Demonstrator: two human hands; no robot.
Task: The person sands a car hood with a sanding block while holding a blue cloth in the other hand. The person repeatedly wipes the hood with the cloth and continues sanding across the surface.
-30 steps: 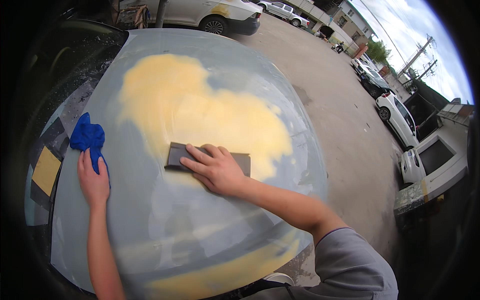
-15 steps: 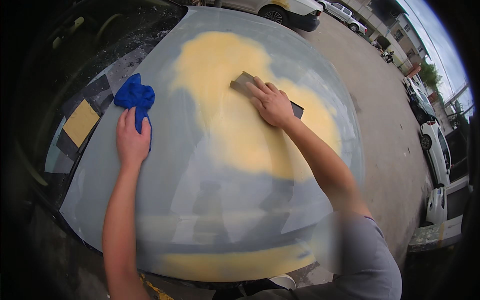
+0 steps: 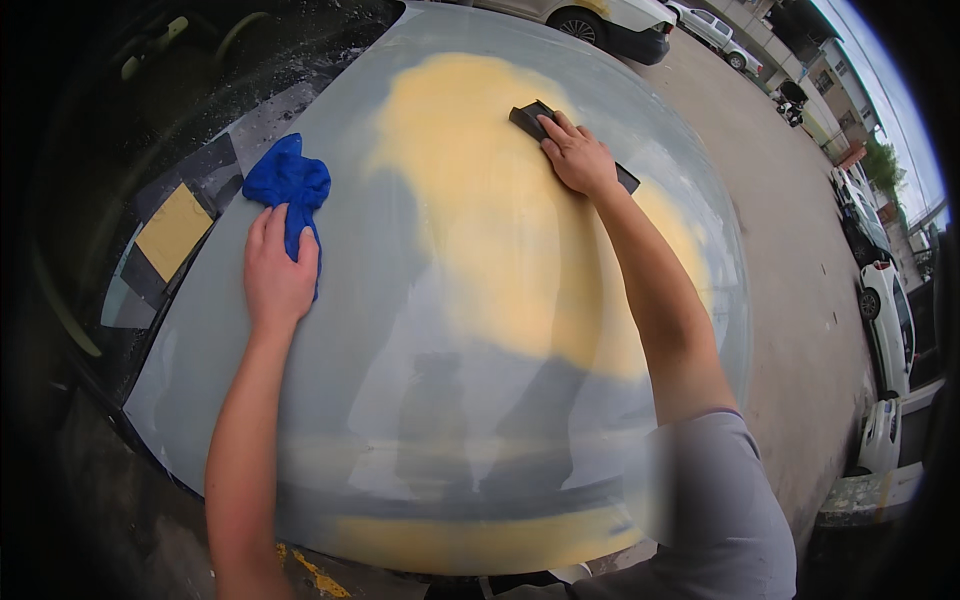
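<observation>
A grey car hood [image 3: 340,350] with a broad yellow filler patch [image 3: 470,190] lies in front of me. My right hand [image 3: 580,160] is closed over a long dark sanding block [image 3: 530,116], which rests on the far part of the patch. Both ends of the block stick out past my hand, and its middle is hidden. Toward the windshield side, my left hand [image 3: 278,265] has its fingers around a crumpled blue cloth [image 3: 288,175] on the hood. Part of the cloth bunches beyond my fingertips, and a tail hangs down beside my thumb.
A yellow sandpaper sheet [image 3: 174,232] lies on dark sheets by the windshield [image 3: 110,120]. Another yellow band [image 3: 480,540] runs along the hood's near edge. A white car [image 3: 640,25] is parked beyond the hood, and several more stand along the paved lot [image 3: 790,290].
My right hand has slid the sanding block farther away across the yellow patch. The left hand stays on the cloth. The whole view has shifted slightly.
</observation>
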